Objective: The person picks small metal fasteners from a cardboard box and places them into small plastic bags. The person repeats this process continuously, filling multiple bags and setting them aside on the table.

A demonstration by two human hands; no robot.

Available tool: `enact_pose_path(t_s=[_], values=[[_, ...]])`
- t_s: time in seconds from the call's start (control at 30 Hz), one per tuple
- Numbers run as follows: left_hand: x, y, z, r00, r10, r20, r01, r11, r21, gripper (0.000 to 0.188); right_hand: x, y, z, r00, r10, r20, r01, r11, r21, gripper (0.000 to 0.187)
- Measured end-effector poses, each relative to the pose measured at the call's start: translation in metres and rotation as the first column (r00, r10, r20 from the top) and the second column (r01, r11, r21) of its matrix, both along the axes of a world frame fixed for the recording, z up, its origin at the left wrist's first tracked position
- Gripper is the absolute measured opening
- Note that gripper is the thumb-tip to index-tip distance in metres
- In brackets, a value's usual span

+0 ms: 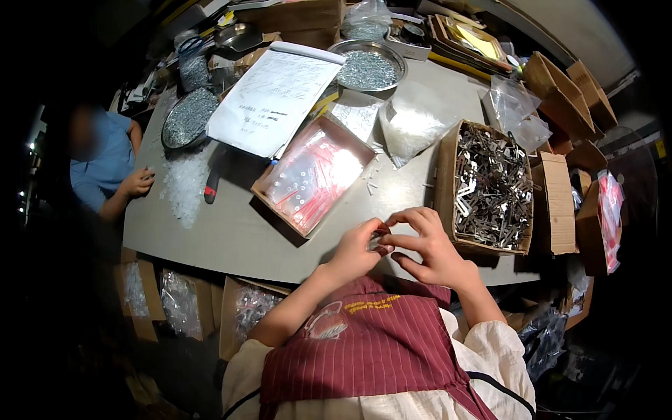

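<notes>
My left hand (360, 250) and my right hand (425, 246) meet at the table's near edge, just above my maroon striped apron. Both sets of fingers are curled and pinched together around a small thing with a hint of red and clear plastic; its kind is mostly hidden. Beyond them lies a shallow cardboard box (280, 219) full of clear plastic bags with red strips (308, 183). Right of my right hand, a deeper cardboard box (446, 183) is heaped with flat slotted metal pieces (492, 185).
A translucent bag of whitish pieces (413, 127), a written notepad (273, 98) and a bowl of metal screws (365, 68) stand farther back. At left are another bowl (190, 117), clear plastic pieces (183, 189), a red-and-black handle (211, 190) and a person in blue (105, 164).
</notes>
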State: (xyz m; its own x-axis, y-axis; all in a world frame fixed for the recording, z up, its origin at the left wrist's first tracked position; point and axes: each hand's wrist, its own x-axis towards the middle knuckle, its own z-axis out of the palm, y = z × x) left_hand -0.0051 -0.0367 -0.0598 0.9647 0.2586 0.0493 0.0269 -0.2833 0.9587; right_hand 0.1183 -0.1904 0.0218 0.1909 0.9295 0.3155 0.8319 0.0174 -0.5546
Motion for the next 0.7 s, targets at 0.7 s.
enact_pose_path(t_s=[0.7], values=[[-0.026,0.025,0.015,0.948,0.301,0.107,-0.296,0.953,-0.056,0.008,-0.016,0.039,-0.037,0.886,-0.145,-0.441,0.134,0.989,-0.057,0.017]])
